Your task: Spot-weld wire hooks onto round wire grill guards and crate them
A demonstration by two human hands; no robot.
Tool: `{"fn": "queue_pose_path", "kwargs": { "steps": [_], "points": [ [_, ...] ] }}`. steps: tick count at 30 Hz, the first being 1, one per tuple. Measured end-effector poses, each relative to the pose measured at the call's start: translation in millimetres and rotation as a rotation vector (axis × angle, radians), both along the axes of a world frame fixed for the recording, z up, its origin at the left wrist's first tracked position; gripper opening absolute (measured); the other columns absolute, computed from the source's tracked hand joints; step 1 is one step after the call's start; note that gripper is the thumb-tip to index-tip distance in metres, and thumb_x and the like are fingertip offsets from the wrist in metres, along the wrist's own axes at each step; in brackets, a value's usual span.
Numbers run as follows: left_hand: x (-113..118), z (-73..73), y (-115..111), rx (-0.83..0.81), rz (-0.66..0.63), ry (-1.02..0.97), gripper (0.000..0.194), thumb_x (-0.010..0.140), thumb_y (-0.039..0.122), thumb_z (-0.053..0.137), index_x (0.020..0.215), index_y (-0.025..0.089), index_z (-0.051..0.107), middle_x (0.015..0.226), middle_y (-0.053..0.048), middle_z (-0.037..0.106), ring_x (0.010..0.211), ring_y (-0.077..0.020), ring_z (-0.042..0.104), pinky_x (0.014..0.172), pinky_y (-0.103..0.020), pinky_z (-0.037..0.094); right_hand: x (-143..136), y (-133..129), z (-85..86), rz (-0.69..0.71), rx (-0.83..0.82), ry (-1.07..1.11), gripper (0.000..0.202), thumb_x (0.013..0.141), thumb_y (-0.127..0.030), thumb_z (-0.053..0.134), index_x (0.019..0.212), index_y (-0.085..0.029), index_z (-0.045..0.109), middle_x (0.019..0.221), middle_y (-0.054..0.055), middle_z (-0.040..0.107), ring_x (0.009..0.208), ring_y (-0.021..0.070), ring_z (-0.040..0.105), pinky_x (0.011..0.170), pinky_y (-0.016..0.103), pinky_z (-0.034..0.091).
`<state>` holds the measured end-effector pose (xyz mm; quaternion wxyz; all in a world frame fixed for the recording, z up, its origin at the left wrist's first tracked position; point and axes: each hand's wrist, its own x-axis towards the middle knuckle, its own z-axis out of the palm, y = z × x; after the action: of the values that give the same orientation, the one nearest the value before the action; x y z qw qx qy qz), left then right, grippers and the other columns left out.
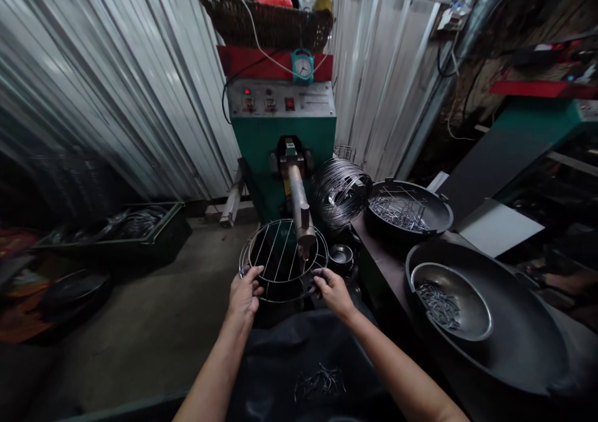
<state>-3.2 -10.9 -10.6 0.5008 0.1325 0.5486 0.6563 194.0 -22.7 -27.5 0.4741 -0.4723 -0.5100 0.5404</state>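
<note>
A round wire rack [283, 254], made of two rings with several parallel bars, is held beneath the thick metal arm [301, 213] of a green spot-welding machine [255, 154]. My left hand [247, 294] is closed on its left front rim, thumb on top. At the right front rim, my right hand [331, 288] pinches with thumb and fingers; whether it also holds a small wire piece is too dark to tell. The arm's tip [306, 251] comes down over the rack's right side; contact is unclear. Short wire pieces [320, 381] lie on the dark apron [275, 360] over my lap.
Right of the machine stand a wire coil [343, 192], a small metal bowl [341, 255] and a black pan [436, 207] of wire parts. Closer, a large pan [523, 328] holds a steel bowl [481, 313] with short wires. A green bin [172, 232] sits on the left floor.
</note>
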Motion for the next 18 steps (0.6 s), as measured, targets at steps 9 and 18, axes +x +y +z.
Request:
{"fn": "queue_pose_path", "kwargs": {
  "steps": [9,18],
  "points": [
    [3,5.8,-1,-0.003,0.02,0.024,0.043,0.041,0.024,0.074,0.067,0.019,0.04,0.05,0.012,0.03,0.038,-0.0016,0.024,0.036,-0.017,0.017,-5,3,0.5,0.015,-0.022,0.044,0.02,0.072,-0.033,0.055,0.084,-0.017,0.055,0.069,0.0,0.062,0.051,0.01,0.059,0.042,0.018,0.037],
    [0,-1.2,7,-0.049,0.031,0.008,0.045,0.039,0.025,0.075,0.065,0.02,0.038,0.047,0.012,0.031,0.037,-0.0018,0.025,0.035,-0.016,0.017,-5,13,2.2,0.029,0.003,0.041,0.018,0.073,-0.031,0.053,0.083,-0.017,0.057,0.067,-0.002,0.06,0.048,0.008,0.056,0.044,0.019,0.036]
  ]
}}
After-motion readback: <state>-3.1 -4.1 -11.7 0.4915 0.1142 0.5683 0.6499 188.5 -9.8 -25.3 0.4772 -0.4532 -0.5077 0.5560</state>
